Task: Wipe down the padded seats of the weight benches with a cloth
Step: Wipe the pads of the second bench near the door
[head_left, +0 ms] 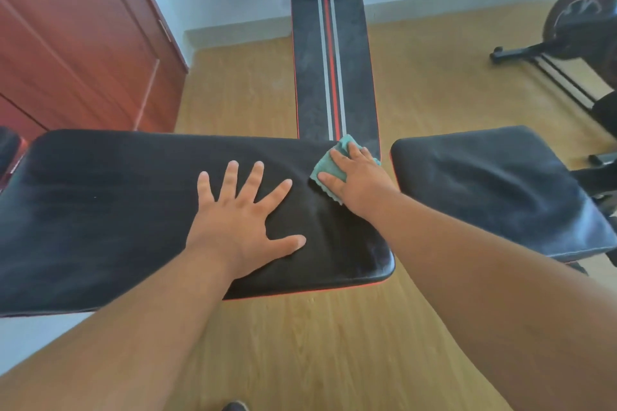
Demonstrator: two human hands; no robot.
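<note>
Pressing teal cloth under flat right hand at padded seat's far-right corner; unwiped length leftward, past splayed, empty left hand.

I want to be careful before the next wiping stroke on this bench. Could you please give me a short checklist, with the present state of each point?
1. Small teal cloth lies flat on the long black padded seat: ok.
2. Right hand presses on the cloth with straight fingers: ok.
3. Left hand rests spread on the pad to steady it: ok, but it lies in the path of a leftward stroke.
4. Cloth is at the pad's far right corner, a good start point: ok.
5. Cloth is damp or clean enough: cannot tell.
6. Second black pad on the right already wiped: cannot tell.
</note>
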